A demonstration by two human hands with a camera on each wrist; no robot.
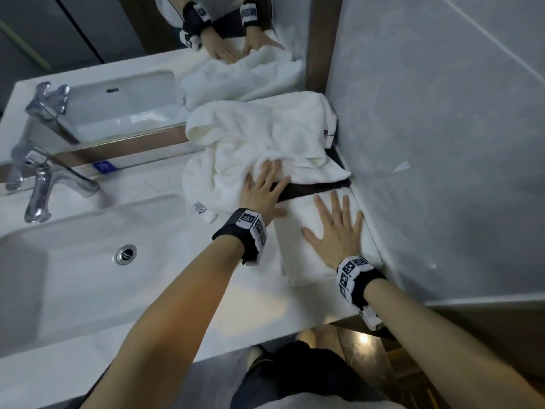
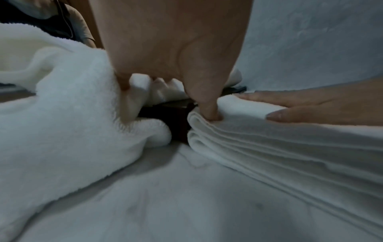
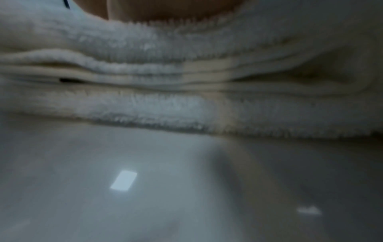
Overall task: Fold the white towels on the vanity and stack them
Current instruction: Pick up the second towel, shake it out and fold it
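A folded white towel [image 1: 298, 261] lies on the vanity counter [image 1: 206, 290] against the right wall. My right hand [image 1: 337, 231] lies flat on it with fingers spread. A crumpled heap of white towels [image 1: 265, 134] fills the back corner. My left hand [image 1: 265, 190] reaches onto the heap's front edge, its fingers [image 2: 124, 81] pushing into the loose cloth and its thumb [image 2: 208, 108] pressing the folded towel's [image 2: 290, 147] near corner. The right wrist view is blurred and shows only the folded towel's stacked layers [image 3: 186, 91].
A dark brown tray [image 1: 317, 187] shows between the heap and the folded towel. The sink basin [image 1: 73, 261] with its drain [image 1: 126, 253] and chrome faucet [image 1: 44, 187] is at left. A mirror [image 1: 103, 39] stands behind, and a grey wall [image 1: 442, 143] closes the right side.
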